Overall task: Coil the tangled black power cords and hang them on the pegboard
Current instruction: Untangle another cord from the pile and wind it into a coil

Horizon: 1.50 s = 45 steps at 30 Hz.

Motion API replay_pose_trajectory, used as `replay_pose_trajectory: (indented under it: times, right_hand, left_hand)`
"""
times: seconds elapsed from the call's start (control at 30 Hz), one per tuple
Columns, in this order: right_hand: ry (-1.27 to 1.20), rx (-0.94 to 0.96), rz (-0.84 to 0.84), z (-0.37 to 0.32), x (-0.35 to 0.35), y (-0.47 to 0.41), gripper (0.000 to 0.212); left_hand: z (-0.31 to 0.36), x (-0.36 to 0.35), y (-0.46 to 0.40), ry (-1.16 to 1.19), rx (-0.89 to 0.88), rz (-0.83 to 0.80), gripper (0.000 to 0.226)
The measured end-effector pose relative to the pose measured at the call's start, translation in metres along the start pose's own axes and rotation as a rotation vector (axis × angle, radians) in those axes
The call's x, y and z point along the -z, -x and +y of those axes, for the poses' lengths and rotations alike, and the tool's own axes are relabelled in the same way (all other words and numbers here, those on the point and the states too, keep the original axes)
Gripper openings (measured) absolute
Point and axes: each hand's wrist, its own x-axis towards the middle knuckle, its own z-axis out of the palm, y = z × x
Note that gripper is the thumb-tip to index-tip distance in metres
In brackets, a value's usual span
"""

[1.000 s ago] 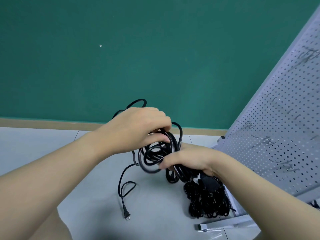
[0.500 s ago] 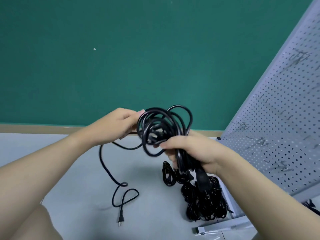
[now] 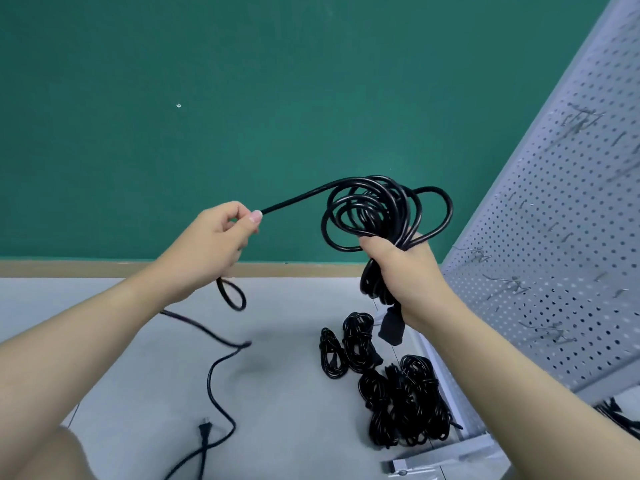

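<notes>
- Plug [image 3: 205, 432]: lies on the grey floor [image 3: 284, 410] at lower left, at the loose end of the cord that snakes up toward the left hand.
- Left hand [image 3: 207, 251]: raised in front of the green wall [image 3: 242, 98], fingers curled, thumb and forefinger pinching the cord; a small loop hangs just under the hand and a straight run leads right to the coil.
- Coil [image 3: 377, 209]: several black loops bunched together, held up in the air against the wall, one wider loop bulging out to the right.
- Right hand [image 3: 405, 271]: fist wrapped tightly round the gathered bottom of the coil; a black connector [image 3: 391, 329] pokes out below the hand.
- Bundles [image 3: 391, 393]: more black cords lie in wound heaps on the floor, below the right hand and beside the foot of the pegboard.
- Pegboard [image 3: 554, 254]: grey, perforated, leaning across the right side, with metal hooks [image 3: 512, 284] on it; no cord shows on these hooks.
</notes>
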Motion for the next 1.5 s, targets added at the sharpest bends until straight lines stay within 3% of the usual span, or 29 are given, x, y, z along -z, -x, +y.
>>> replay_pose_trajectory:
  times: [0.13, 0.27, 0.43, 0.6, 0.67, 0.77, 0.93, 1.17, 1.3, 1.4, 1.5]
  right_hand:
    - [-0.229, -0.09, -0.037, -0.002, -0.008, 0.005, 0.021]
    - [-0.373, -0.117, -0.125, -0.003, -0.022, 0.011, 0.027]
    - [-0.39, -0.08, -0.344, -0.003, -0.03, 0.018, 0.022]
    - [-0.378, -0.017, -0.513, 0.0, -0.033, 0.02, 0.007]
    - [-0.353, -0.01, -0.536, 0.002, -0.032, 0.019, 0.005]
    - [-0.338, -0.045, -0.509, 0.005, -0.033, 0.018, 0.003]
    - [-0.339, -0.12, -0.415, 0.005, -0.035, 0.016, 0.015]
    - [-0.256, -0.165, -0.439, 0.001, -0.025, 0.014, 0.018]
    - [-0.481, -0.293, -0.333, -0.004, -0.015, 0.004, 0.018]
    - [-0.618, -0.323, -0.255, -0.007, -0.004, -0.002, 0.028]
    - [-0.581, -0.274, -0.165, -0.009, 0.006, -0.008, 0.029]
  left_hand:
    - [0.004, -0.017, 0.009, 0.116, 0.204, -0.137, 0.034]
    - [0.015, -0.037, 0.023, 0.222, 0.295, -0.265, 0.032]
    - [0.036, -0.048, 0.035, 0.409, 0.328, -0.29, 0.034]
    - [0.045, -0.048, 0.042, 0.353, 0.332, -0.309, 0.061]
    - [0.047, -0.046, 0.043, 0.302, 0.34, -0.315, 0.058]
    - [0.048, -0.048, 0.048, 0.238, 0.342, -0.338, 0.043]
    - [0.051, -0.059, 0.055, 0.207, 0.387, -0.384, 0.038]
    - [0.047, -0.063, 0.061, 0.109, 0.313, -0.495, 0.055]
    - [0.042, -0.064, 0.063, 0.031, 0.311, -0.581, 0.067]
    - [0.04, -0.063, 0.065, -0.035, 0.315, -0.596, 0.059]
    - [0.035, -0.053, 0.059, -0.326, 0.094, -0.494, 0.044]
